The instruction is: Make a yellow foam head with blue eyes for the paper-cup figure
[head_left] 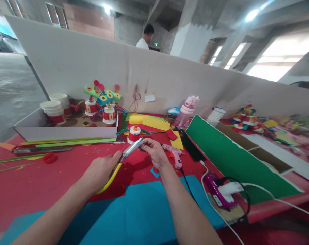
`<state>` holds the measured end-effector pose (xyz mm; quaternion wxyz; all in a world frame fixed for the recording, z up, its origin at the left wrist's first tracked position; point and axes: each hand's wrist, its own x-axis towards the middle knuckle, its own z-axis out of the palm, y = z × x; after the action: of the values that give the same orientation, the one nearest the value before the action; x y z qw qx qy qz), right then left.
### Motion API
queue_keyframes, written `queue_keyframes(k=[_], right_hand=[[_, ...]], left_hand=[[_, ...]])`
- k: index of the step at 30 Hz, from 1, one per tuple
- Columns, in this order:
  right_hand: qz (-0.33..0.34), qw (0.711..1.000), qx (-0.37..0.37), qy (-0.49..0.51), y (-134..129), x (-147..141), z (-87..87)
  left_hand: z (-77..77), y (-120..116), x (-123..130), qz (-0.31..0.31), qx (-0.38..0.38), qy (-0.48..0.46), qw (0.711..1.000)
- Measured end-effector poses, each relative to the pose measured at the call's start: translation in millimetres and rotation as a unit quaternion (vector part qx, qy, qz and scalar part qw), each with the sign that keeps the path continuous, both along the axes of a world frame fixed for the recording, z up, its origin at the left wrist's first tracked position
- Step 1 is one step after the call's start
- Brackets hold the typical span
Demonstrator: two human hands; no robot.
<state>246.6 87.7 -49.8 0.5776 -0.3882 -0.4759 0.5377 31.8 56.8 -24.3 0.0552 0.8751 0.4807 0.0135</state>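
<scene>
My left hand (103,170) is closed around the yellow handle of a pair of scissors (131,149), whose silver blades point up and to the right. At the blade tips, the fingers of my right hand (153,151) are pinched together; what they hold, if anything, is too small to make out. Just behind the blades stands a red and white paper cup figure (134,133) with green coiled arms and a yellow tube (136,119) on top. A pink glue gun (176,156) lies right of my right hand. Blue paper (144,211) lies beneath my forearms.
A white box (67,133) at the left holds cups and finished figures. To the right are a black phone (192,146), a pink bottle (186,110), a purple power strip (218,192) with cables and a green-sided box (236,160). A person (144,42) is beyond the partition.
</scene>
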Motion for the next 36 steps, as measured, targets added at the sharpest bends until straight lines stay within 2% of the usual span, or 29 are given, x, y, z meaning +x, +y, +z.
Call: queue_keyframes(k=[24, 36], right_hand=[[-0.010, 0.999, -0.004, 0.036, 2.9, 5.4, -2.8], [0.002, 1.000, 0.001, 0.014, 1.3, 3.8, -1.0]], left_hand=[[0.5, 1.4, -1.6, -0.011, 0.002, 0.008, 1.000], [-2.9, 2.3, -1.1, -0.014, 0.006, 0.007, 1.000]])
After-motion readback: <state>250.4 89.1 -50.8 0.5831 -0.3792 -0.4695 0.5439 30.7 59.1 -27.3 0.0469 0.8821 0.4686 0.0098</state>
